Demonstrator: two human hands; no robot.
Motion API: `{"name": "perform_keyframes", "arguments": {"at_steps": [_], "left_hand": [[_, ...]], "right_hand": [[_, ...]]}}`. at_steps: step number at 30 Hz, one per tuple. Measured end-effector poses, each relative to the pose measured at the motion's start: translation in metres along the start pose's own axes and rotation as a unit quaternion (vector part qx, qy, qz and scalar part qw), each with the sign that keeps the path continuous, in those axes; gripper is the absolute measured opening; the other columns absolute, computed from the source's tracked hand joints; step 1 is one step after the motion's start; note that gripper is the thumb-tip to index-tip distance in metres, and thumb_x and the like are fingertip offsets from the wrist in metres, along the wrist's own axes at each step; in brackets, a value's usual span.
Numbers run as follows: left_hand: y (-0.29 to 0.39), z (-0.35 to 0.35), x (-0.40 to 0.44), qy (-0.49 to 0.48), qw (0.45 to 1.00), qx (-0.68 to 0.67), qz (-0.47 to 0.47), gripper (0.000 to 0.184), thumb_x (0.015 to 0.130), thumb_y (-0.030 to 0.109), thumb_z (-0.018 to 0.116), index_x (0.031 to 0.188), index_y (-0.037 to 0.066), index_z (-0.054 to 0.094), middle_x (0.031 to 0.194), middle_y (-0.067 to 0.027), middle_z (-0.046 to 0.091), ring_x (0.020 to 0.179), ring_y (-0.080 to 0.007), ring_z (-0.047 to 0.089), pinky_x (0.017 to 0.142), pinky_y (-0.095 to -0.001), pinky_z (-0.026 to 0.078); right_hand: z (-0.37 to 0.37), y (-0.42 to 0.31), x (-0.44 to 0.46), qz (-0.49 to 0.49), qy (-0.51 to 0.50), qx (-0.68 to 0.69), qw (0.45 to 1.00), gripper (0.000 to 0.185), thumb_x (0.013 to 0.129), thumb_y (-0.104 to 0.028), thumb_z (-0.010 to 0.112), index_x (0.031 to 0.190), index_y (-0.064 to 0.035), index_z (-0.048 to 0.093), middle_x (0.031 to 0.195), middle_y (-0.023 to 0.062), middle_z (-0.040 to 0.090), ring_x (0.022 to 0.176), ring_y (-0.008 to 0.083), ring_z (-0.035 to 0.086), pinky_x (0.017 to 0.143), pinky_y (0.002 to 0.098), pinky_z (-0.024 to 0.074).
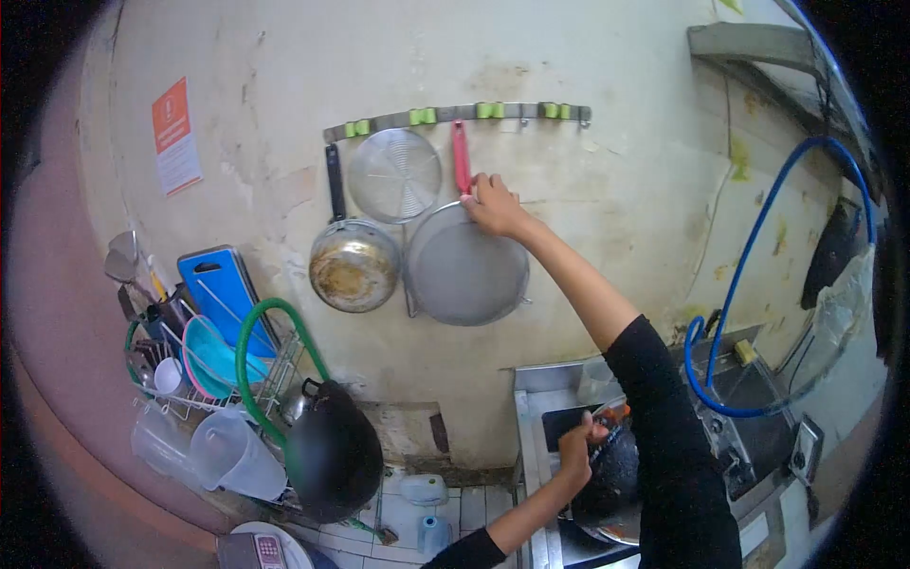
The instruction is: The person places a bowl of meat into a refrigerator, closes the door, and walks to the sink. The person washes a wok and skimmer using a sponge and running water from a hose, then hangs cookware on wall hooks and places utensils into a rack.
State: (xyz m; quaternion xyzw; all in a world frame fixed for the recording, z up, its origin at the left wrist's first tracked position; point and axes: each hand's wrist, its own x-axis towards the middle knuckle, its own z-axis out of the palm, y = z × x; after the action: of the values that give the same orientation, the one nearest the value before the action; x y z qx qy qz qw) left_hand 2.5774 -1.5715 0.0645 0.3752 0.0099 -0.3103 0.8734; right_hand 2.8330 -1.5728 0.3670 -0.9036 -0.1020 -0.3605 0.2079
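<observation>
My right hand point(493, 205) is raised to the wall, its fingers closed round the lower part of the red handle point(461, 156) of a large round mesh strainer point(469, 266). The strainer's handle top is at the hanging rail point(455, 116). Lower down, my left hand point(576, 448) is closed at the rim of a blackened pan point(607, 484) over the steel counter. Something orange point(616, 413) shows beside those fingers. My right sleeve hides much of the pan.
Left of the strainer hang a round perforated skimmer point(395, 175) and a saucepan point(355, 266). A dish rack point(275, 379) holds a blue cutting board point(227, 294), plastic jugs point(237, 455) and a black wok point(334, 455). A blue hose point(749, 256) loops over the sink point(758, 398).
</observation>
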Motion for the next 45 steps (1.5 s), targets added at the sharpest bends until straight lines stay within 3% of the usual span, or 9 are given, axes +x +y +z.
{"name": "perform_keyframes", "arguments": {"at_steps": [3,7,9,12,17,28,30,34,45], "left_hand": [[0.035,0.025,0.021,-0.002,0.999,0.04,0.032,0.035,0.082,0.034,0.054,0.065,0.003,0.055,0.065,-0.0065,0.056,0.064,-0.0153,0.052,0.066,-0.0279,0.039],[0.111,0.068,0.039,-0.02,0.987,0.137,0.082,0.029,0.082,0.029,0.056,0.07,0.003,0.053,0.064,-0.0066,0.054,0.062,-0.0172,0.054,0.063,-0.0279,0.042],[0.152,0.098,0.045,-0.039,0.987,0.133,0.087,0.029,0.081,0.028,0.058,0.072,0.0,0.055,0.065,-0.0082,0.057,0.059,-0.0169,0.054,0.057,-0.0277,0.043],[0.206,0.148,0.056,-0.074,0.978,0.142,0.13,0.027,0.08,0.023,0.06,0.073,-0.003,0.057,0.066,-0.0098,0.058,0.056,-0.016,0.056,0.05,-0.0258,0.045],[0.269,0.222,0.082,-0.111,0.915,0.279,0.268,0.028,0.077,0.023,0.063,0.072,-0.004,0.058,0.065,-0.0104,0.059,0.055,-0.0156,0.057,0.05,-0.0255,0.046],[0.352,0.277,0.131,-0.144,0.847,0.376,0.348,0.038,0.083,0.034,0.052,0.076,-0.002,0.06,0.07,-0.0121,0.061,0.065,-0.0174,0.059,0.058,-0.0268,0.046],[0.362,0.268,0.127,0.018,0.728,0.528,0.438,0.039,0.083,0.034,0.047,0.081,-0.003,0.06,0.073,-0.013,0.061,0.068,-0.0198,0.059,0.062,-0.0282,0.044],[0.339,0.255,0.092,0.137,0.574,0.543,0.598,0.032,0.077,0.028,0.047,0.082,-0.001,0.059,0.081,-0.0199,0.06,0.079,-0.0313,0.056,0.074,-0.0379,0.042],[0.288,0.202,0.019,-0.005,0.646,0.523,0.555,0.017,0.079,0.014,0.052,0.087,0.001,0.059,0.084,-0.0089,0.059,0.08,-0.0162,0.055,0.074,-0.0277,0.041]], "right_hand": [[-0.052,-0.002,-0.033,-0.062,0.069,-0.04,0.995,0.04,0.084,-0.034,0.043,0.107,-0.0012,0.043,0.108,0.0215,0.045,0.102,0.0338,0.045,0.081,0.0541,0.0328],[-0.138,0.032,-0.102,0.035,-0.083,0.056,0.994,0.036,0.083,-0.037,0.044,0.102,-0.0064,0.052,0.101,0.0203,0.05,0.102,0.0311,0.046,0.085,0.0516,0.0304],[-0.167,0.052,-0.145,0.088,-0.166,-0.064,0.98,0.032,0.086,-0.033,0.042,0.093,-0.005,0.056,0.094,0.016,0.053,0.094,0.0291,0.05,0.08,0.0348,0.0384],[-0.184,0.075,-0.179,0.102,-0.116,-0.059,0.986,0.033,0.087,-0.032,0.041,0.092,-0.0034,0.056,0.089,0.0156,0.055,0.095,0.0295,0.049,0.078,0.0331,0.0388],[-0.188,0.114,-0.13,0.095,-0.038,0.188,0.977,0.036,0.083,-0.038,0.045,0.086,-0.0063,0.062,0.082,0.0137,0.062,0.085,0.0286,0.058,0.083,0.0481,0.0298],[-0.197,0.142,0.002,0.227,0.083,0.099,0.965,0.036,0.072,-0.035,0.057,0.078,0.0001,0.063,0.076,0.0129,0.062,0.081,0.0245,0.058,0.078,0.0336,0.0391],[-0.197,0.141,0.015,0.256,0.072,0.075,0.961,0.044,0.068,-0.034,0.053,0.096,-0.0002,0.058,0.101,0.019,0.058,0.098,0.0318,0.054,0.092,0.0446,0.0251],[-0.189,0.152,0.04,0.27,0.064,0.132,0.952,0.048,0.068,-0.032,0.051,0.104,0.0001,0.054,0.107,0.0194,0.055,0.102,0.0316,0.051,0.094,0.0438,0.024],[-0.171,0.139,0.029,0.267,0.136,0.119,0.947,0.052,0.067,-0.032,0.058,0.097,0.0109,0.054,0.098,0.0279,0.055,0.092,0.0361,0.056,0.079,0.0382,0.0423]]}}
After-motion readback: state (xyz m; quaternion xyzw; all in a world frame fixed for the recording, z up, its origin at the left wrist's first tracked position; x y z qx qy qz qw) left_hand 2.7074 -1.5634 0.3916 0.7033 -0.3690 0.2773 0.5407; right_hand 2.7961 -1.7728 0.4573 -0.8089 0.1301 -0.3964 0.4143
